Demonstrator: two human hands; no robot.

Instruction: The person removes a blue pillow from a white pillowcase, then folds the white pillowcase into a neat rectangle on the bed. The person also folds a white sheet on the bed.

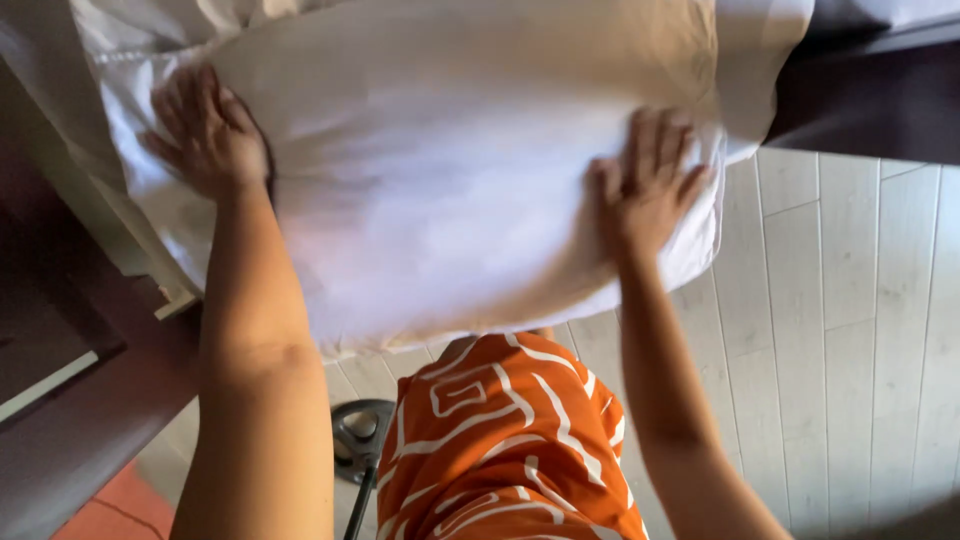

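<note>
Here, both hands' fingers [205, 105] spread flat against white pillow [450, 190]

Home bedroom, white pillow [450, 170] on a bed, dark wooden furniture [880, 100], pale plank floor [850, 330]

white pillow [450, 190] in smooth matt cotton-like cloth with stitched hem, orange white-patterned garment [510, 450] of soft woven fabric, pale plank floor [860, 330] wood-look with matt finish, dark furniture edge [870, 100] smooth semi-gloss wood
</note>
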